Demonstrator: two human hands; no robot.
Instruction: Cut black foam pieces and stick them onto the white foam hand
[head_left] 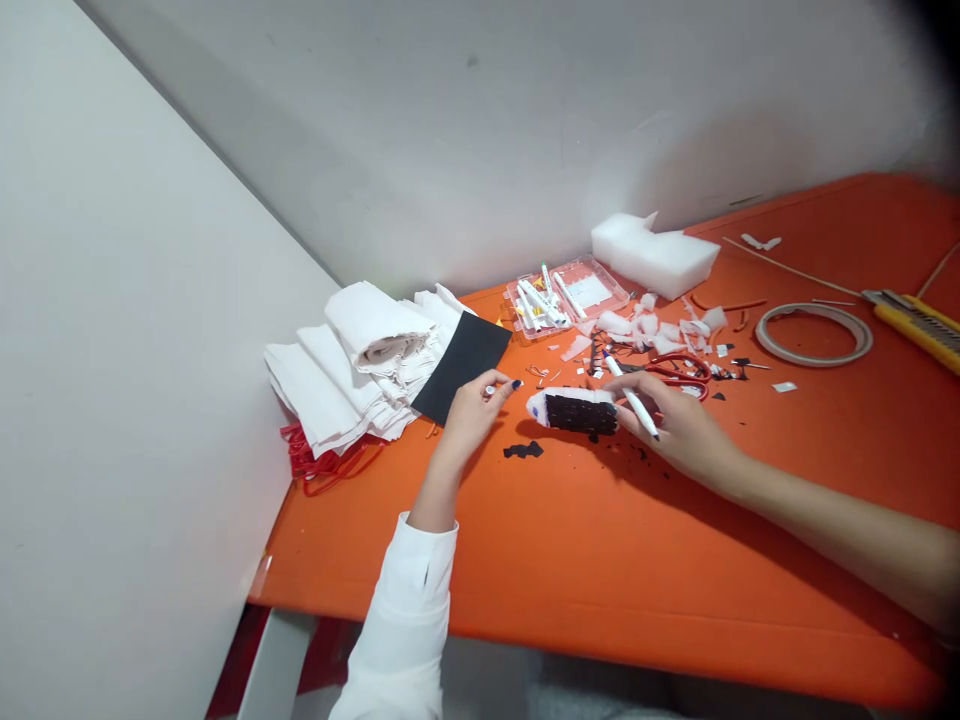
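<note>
My right hand (686, 425) holds a white marker (634, 400) slanted between its fingers, its dark tip up and to the left. The same hand's fingertips also grip the end of a small white foam piece (574, 410), covered along its side with overlapping black strips and marked with a purple-blue spot at its rounded left end. To the left, my left hand (480, 405) is closed in a pinch on a small white marker cap (489, 391). Under that hand's far side lies a black sheet (465, 362). Black scraps (523, 451) lie between the hands.
Behind are an open clear case of markers (540, 305), foam shreds (645, 325), red-handled scissors (686, 372) and a white foam block (652, 255). A tape roll (814, 335) and yellow cutter (926, 330) lie right. Folded white sheets (352, 365) are piled left, against the wall.
</note>
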